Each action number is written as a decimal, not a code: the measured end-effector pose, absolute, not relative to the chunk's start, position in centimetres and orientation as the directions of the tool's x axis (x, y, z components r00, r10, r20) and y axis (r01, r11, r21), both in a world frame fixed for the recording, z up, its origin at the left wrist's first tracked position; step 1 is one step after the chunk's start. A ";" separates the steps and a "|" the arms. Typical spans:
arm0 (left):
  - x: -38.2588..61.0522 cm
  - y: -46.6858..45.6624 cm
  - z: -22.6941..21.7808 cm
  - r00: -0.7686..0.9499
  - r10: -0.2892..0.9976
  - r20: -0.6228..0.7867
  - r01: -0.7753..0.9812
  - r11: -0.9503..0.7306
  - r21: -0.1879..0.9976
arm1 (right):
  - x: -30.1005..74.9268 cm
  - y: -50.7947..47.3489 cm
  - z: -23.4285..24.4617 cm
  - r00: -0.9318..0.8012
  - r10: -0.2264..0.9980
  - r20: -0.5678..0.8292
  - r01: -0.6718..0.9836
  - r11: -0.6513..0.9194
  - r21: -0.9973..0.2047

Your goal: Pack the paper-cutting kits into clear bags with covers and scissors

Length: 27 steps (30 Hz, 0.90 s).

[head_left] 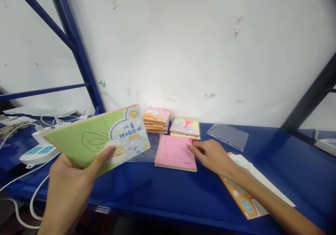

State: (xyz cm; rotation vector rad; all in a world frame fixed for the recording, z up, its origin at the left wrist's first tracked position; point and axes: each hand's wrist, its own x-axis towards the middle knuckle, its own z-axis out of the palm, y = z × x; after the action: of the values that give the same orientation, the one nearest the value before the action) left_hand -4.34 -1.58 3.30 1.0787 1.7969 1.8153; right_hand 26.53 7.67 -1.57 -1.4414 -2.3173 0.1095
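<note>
Children's craft booklet [97, 140], green cover, held up above the left of the blue table [126, 200] in the left hand [67, 193]: firm grip, thumb on the cover. Right hand [212, 157]: narrow grip, fingertips at the far corner of a pink cut-out sheet [174, 154]; any hold on the small pink object [193, 140] cannot be told.

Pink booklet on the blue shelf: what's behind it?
Behind the pink booklet lie a booklet showing scissors and a stack of booklets; what lies beneath it is covered.
</note>
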 end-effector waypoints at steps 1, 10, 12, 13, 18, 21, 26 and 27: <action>-4.8 -1.6 3.5 -0.670 0.701 0.242 0.242 -0.102 0.965 | 25.3 7.2 -1.4 -0.378 0.880 0.289 0.863 0.448 -0.235; -7.4 -2.3 4.2 -0.667 0.718 0.197 0.105 -0.171 0.980 | 14.7 6.1 -0.5 -0.412 0.889 0.200 0.911 0.408 0.060; -8.0 -2.7 4.5 -0.685 0.696 0.213 0.129 -0.173 0.977 | 14.2 6.3 -0.5 -0.417 0.881 0.224 0.909 0.406 0.096; -8.3 -2.9 4.7 -0.694 0.686 0.219 0.123 -0.187 0.975 | 14.3 6.3 -0.4 -0.409 0.878 0.249 0.912 0.398 0.098; -9.4 -3.1 4.8 -0.633 0.757 0.165 -0.099 -0.290 0.952 | 16.9 4.3 1.3 -0.295 0.855 0.427 0.933 0.354 -0.063; -9.4 -3.1 4.5 -0.564 0.814 0.135 -0.176 -0.279 0.944 | 19.2 2.2 2.0 -0.123 0.867 0.483 0.917 0.285 -0.277; -8.0 -3.4 4.0 -0.424 0.904 0.051 -0.264 -0.177 0.948 | 22.3 0.1 1.5 0.080 0.931 0.357 0.627 0.231 -0.744; -7.7 -3.5 3.9 -0.393 0.919 0.034 -0.273 -0.152 0.950 | 22.7 0.0 1.2 0.100 0.946 0.309 0.547 0.207 -0.811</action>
State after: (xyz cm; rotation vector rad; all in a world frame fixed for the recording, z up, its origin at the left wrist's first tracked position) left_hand -7.66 -3.47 3.86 0.8316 1.1994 1.6939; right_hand 22.70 -0.01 1.19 -1.4575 -1.5656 0.5473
